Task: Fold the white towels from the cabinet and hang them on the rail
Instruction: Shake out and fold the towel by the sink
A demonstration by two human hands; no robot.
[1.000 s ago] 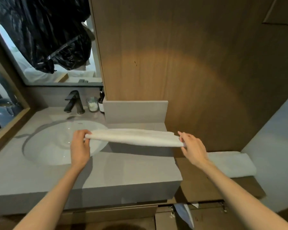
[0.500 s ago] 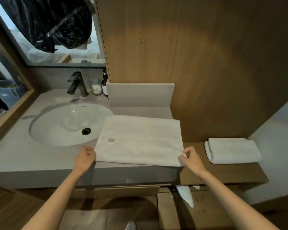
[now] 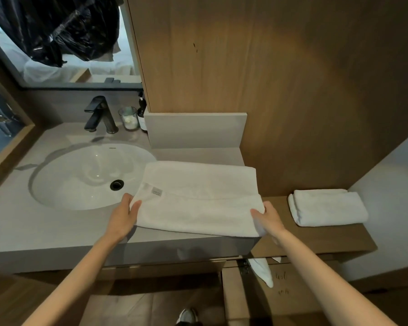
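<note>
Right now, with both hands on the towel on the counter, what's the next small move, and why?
Probably carry the near flap on to the far edge and lay it flat. The left hand and right hand each pinch an end of the towel, and the flap reaches only partway across the part lying on the counter, so the fold looks half made.
</note>
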